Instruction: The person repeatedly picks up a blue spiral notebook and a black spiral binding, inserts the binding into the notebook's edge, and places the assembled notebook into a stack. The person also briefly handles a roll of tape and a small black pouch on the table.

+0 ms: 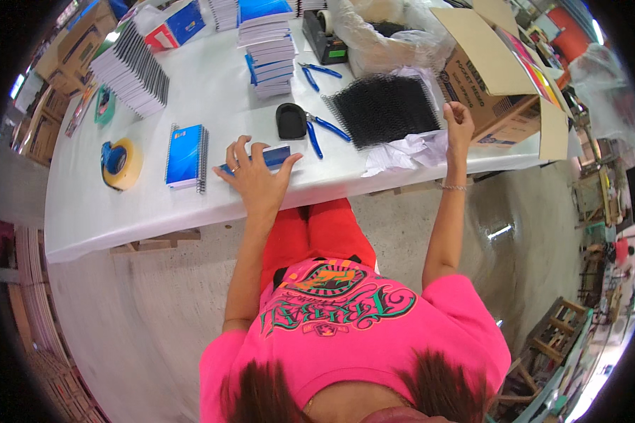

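Observation:
My left hand [255,176] is closed round a small blue-covered pad [278,156] near the table's front edge, fingers over its top and thumb at its right end. My right hand [459,128] is raised at the right, thumb and fingertips pinched together; whatever is between them is too small to make out. Beside it lies a mat of black spiral binding coils [384,111]. Left of the coils are blue-handled pliers [320,131] and a shallow black dish [291,122]. A small stack of blue spiral notebooks [185,155] sits left of my left hand.
Stacked pads [269,63] and a tall stack of spiral notebooks [131,68] stand farther back. More pliers [319,74], a tape dispenser [324,41], a plastic bag [395,32] and a tape roll [123,166] are around. Crumpled white sheeting [407,151] and an open carton [483,88] bound the right.

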The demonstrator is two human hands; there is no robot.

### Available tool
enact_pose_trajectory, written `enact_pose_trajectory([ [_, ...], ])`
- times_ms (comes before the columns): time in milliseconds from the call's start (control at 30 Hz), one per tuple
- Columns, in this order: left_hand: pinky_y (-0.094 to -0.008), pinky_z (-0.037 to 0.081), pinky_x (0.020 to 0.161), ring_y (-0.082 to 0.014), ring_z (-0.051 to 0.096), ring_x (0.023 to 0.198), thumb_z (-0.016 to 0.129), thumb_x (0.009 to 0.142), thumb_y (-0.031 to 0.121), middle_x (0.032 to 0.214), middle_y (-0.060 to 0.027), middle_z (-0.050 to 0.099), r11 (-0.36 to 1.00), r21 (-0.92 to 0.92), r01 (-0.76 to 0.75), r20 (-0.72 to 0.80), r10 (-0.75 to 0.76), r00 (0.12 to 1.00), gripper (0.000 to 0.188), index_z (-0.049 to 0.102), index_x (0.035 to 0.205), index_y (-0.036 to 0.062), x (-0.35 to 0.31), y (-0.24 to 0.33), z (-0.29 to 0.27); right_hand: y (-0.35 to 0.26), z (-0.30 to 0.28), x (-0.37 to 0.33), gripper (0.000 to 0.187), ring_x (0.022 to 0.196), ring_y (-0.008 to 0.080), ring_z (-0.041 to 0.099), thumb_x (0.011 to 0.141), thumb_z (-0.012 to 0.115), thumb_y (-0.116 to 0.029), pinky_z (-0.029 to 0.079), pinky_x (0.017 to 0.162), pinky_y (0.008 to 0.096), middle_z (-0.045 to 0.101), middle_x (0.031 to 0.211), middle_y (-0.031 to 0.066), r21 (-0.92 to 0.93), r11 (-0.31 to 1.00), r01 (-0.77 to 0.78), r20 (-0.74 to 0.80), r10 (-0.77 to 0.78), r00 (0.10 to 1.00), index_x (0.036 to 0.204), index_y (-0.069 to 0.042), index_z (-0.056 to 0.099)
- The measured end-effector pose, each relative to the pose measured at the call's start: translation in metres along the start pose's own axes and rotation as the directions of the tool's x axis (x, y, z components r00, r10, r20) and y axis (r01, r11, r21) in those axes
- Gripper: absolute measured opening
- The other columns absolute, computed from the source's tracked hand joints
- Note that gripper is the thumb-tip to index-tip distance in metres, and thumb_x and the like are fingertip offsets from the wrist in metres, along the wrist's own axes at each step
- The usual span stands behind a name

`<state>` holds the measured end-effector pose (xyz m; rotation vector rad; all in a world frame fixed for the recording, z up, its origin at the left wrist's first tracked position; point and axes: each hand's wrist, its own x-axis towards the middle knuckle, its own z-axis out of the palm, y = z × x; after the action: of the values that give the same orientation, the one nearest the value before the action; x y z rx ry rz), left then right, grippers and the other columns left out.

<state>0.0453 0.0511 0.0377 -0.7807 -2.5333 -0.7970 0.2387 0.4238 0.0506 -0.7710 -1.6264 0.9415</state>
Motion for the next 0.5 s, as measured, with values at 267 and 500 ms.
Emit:
enact_pose_trajectory([
  [267,-0.0764,0.012,0.104,-0.0288,0.033,0.129,0.076,0.071,0.061,0.122,-0.0070,0.046,1.000,-0.011,0.013,-0.106,-0.014,0.994,0.058,0.062,0.097,0.0105,0.003,-0.009,0.020,-0.106,0.056,-0.057,0.020,0.085,0.0149,0.064,0.097,0.061,-0.013,0.054,0.080,0.0313,0.065,0.098,0.0052,0.668,0.683,-0.295,0.376,0.033,0.926,0.115,-0.003,0.059],
  [500,-0.0721,0.016,0.103,-0.0295,0.041,0.119,0.076,0.073,0.053,0.108,-0.0046,0.054,0.999,0.015,-0.043,-0.125,0.045,0.991,0.045,0.067,0.094,0.0138,0.004,-0.009,0.014,-0.115,0.130,-0.121,0.028,0.073,0.0099,0.061,0.088,0.067,-0.008,0.047,0.066,0.0235,0.067,0.083,0.0046,0.192,0.958,-0.215,0.794,-0.022,0.607,0.114,-0.003,0.058],
])
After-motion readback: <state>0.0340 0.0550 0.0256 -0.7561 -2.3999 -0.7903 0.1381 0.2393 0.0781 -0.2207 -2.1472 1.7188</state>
